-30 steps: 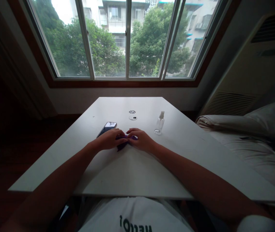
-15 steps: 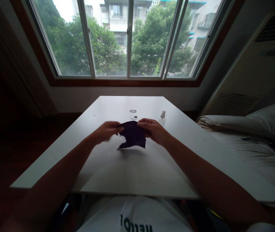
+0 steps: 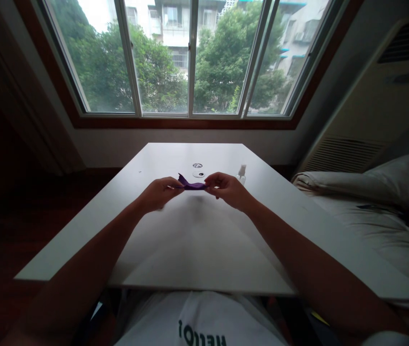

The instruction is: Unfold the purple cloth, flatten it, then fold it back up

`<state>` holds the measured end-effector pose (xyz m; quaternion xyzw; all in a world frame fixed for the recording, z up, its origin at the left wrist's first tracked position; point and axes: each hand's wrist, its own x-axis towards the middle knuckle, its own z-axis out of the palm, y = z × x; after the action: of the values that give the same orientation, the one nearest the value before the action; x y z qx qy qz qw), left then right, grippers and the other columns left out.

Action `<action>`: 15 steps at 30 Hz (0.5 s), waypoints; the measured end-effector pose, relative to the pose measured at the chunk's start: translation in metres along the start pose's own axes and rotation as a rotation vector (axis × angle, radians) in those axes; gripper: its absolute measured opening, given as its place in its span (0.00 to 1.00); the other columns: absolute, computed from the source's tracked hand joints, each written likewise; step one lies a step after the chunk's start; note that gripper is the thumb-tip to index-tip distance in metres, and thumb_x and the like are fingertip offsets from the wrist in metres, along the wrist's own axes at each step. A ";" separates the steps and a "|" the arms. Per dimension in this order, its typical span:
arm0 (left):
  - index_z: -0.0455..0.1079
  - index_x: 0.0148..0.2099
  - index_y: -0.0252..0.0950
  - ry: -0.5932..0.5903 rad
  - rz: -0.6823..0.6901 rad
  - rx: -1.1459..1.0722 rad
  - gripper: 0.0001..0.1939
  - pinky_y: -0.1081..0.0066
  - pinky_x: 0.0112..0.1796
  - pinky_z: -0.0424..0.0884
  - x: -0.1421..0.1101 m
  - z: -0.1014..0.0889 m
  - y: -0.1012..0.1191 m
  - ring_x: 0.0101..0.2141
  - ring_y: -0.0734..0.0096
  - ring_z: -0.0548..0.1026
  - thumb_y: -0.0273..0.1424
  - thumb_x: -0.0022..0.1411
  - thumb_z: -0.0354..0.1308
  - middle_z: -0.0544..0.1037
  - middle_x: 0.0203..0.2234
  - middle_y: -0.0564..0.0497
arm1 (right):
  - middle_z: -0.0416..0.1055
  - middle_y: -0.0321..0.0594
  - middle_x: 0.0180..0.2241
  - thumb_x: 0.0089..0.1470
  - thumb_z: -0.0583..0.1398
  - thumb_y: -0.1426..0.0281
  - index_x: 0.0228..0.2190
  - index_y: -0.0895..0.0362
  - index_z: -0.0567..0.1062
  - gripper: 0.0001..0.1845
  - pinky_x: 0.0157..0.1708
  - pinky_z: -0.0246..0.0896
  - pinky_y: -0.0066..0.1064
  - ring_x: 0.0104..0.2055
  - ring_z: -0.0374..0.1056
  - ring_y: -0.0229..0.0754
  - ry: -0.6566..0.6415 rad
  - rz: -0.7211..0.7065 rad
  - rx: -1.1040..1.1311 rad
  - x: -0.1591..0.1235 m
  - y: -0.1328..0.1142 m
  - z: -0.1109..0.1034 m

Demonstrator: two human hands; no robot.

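cloth, purple, was pinched taut between left hand and right hand, raised above the desk toward its far edge.

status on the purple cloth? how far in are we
Early, by the look of it. Done: the purple cloth is off the white table and raised. In hand: the left hand and right hand each pinch one end, holding it stretched flat and edge-on between them. Left: nothing shows as wiped or sprayed; the spray bottle stands untouched behind the right hand.
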<state>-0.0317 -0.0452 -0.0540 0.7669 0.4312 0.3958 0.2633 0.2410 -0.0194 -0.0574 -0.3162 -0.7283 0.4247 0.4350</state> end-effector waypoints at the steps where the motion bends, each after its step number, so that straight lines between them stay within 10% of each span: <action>1: 0.79 0.43 0.36 -0.114 -0.015 0.055 0.17 0.70 0.35 0.70 -0.002 -0.002 -0.002 0.34 0.67 0.76 0.44 0.61 0.62 0.81 0.35 0.47 | 0.75 0.40 0.35 0.48 0.69 0.64 0.42 0.58 0.77 0.19 0.28 0.63 0.27 0.32 0.68 0.37 -0.096 0.026 -0.061 -0.003 0.000 -0.003; 6: 0.81 0.43 0.39 -0.617 0.051 0.187 0.12 0.74 0.33 0.68 -0.008 -0.002 -0.008 0.32 0.69 0.76 0.39 0.61 0.62 0.81 0.35 0.49 | 0.76 0.37 0.35 0.51 0.64 0.68 0.50 0.55 0.78 0.22 0.31 0.62 0.28 0.32 0.69 0.37 -0.600 0.164 -0.413 -0.015 0.000 -0.005; 15: 0.80 0.44 0.38 -0.856 0.009 0.112 0.13 0.73 0.35 0.67 -0.013 -0.004 0.003 0.33 0.69 0.75 0.39 0.62 0.61 0.81 0.34 0.50 | 0.74 0.36 0.32 0.50 0.68 0.61 0.35 0.58 0.78 0.15 0.31 0.60 0.26 0.32 0.68 0.37 -0.860 0.183 -0.443 -0.023 -0.017 0.011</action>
<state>-0.0373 -0.0580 -0.0546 0.8770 0.3005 0.0189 0.3745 0.2392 -0.0495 -0.0531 -0.2598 -0.8839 0.3884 -0.0219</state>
